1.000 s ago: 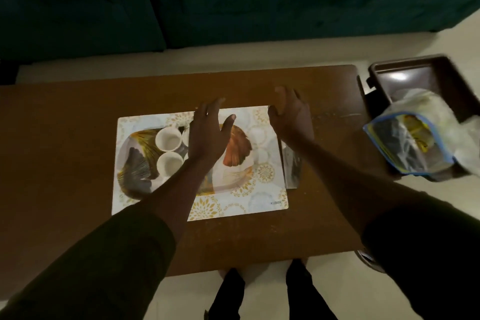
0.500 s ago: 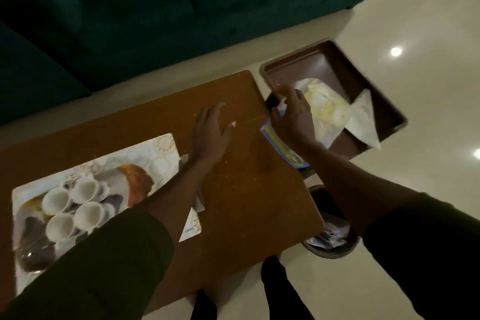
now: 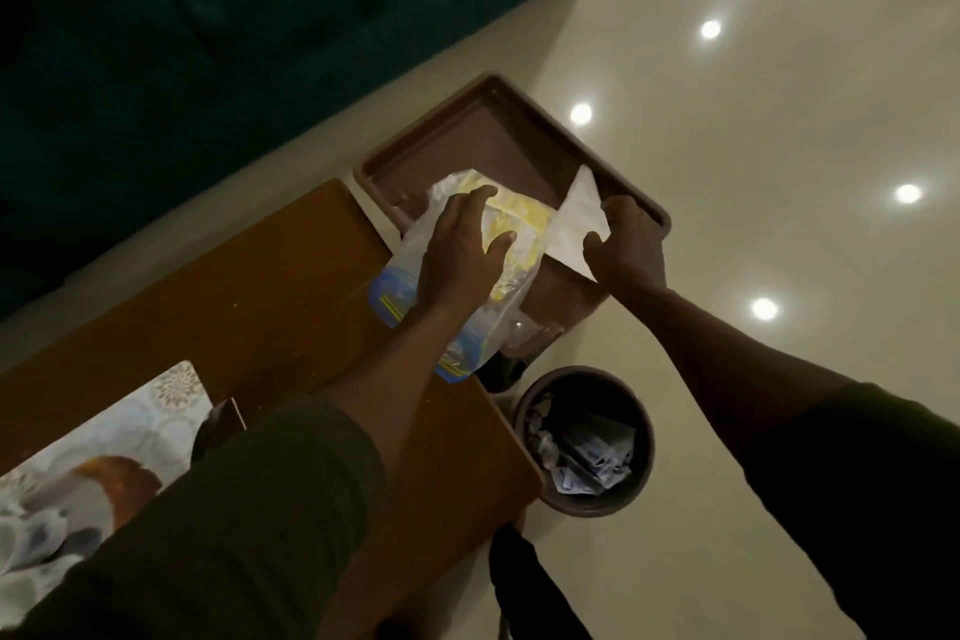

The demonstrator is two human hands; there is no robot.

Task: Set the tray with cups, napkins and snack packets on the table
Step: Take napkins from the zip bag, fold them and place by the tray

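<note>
A brown tray point(image 3: 498, 120) sits just past the right end of the wooden table point(image 3: 249, 296). In it lies a clear plastic snack packet point(image 3: 514, 224) with yellow contents and a blue zip edge, hanging partly over the table's corner. My left hand point(image 3: 457, 244) rests on the packet with fingers curled around it. My right hand point(image 3: 628, 244) pinches a white folded napkin point(image 3: 574, 218) at the tray's near right rim. White cups point(image 3: 31, 535) stand on the patterned placemat point(image 3: 130, 431) at the lower left, partly hidden by my sleeve.
A round waste bin point(image 3: 587, 437) with crumpled paper stands on the floor beside the table's near right corner. A dark green sofa point(image 3: 208, 16) runs behind the table. Glossy pale floor point(image 3: 779, 120) lies to the right. My legs show below the table edge.
My view has swung right from the placemat to the tray. Both hands left the mat; the left went onto the snack packet, the right moved from the packet to the napkin.
</note>
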